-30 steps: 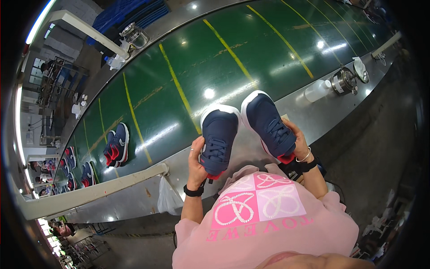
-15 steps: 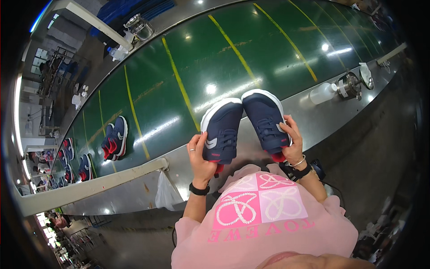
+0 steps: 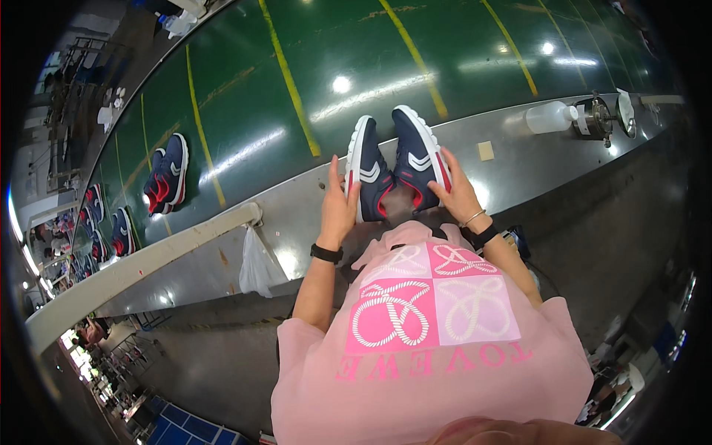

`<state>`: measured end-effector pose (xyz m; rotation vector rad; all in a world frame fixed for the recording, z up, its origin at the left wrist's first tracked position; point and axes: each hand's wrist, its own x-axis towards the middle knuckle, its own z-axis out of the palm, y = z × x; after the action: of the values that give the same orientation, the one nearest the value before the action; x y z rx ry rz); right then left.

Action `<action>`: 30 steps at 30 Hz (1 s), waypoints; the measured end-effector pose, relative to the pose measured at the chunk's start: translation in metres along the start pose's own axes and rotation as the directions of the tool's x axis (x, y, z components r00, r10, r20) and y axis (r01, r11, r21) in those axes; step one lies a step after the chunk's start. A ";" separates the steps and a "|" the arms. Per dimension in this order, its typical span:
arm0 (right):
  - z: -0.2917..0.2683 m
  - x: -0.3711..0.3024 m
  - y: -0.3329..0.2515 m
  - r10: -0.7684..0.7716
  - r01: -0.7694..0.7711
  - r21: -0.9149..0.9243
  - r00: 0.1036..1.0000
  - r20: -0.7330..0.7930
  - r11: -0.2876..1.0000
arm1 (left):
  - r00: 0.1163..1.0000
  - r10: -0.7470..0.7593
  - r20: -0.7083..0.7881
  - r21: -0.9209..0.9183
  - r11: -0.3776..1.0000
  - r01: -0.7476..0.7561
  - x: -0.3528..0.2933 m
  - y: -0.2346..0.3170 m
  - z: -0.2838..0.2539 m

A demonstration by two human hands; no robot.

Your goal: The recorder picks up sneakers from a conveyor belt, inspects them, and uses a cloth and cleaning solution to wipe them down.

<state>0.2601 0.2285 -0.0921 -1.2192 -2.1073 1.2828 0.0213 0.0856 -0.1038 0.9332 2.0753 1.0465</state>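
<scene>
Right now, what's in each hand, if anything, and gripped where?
Left hand: left-side navy shoe, by its outward-facing sole edge, toward the heel. Right hand: right-side navy shoe, likewise sole edge, toward the heel.

Two navy shoes (image 3: pixel 415 157), soles outward

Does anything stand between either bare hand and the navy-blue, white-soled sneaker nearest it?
Nothing visible does: the left hand touches the outer side of the left sneaker, the right hand that of the right sneaker. A small flat pale-yellow square lies on the shiny grey metal ledge, off to the right, not in between.
</scene>
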 end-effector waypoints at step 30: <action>0.007 0.036 0.058 0.288 -0.345 0.254 0.928 0.236 0.904 | 0.994 -0.023 0.108 -0.018 1.000 0.025 0.032 -0.033 0.017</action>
<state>0.2632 0.2661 -0.1493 -1.3903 -1.7992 1.8518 0.0066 0.1041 -0.1473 0.9320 1.9800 0.9807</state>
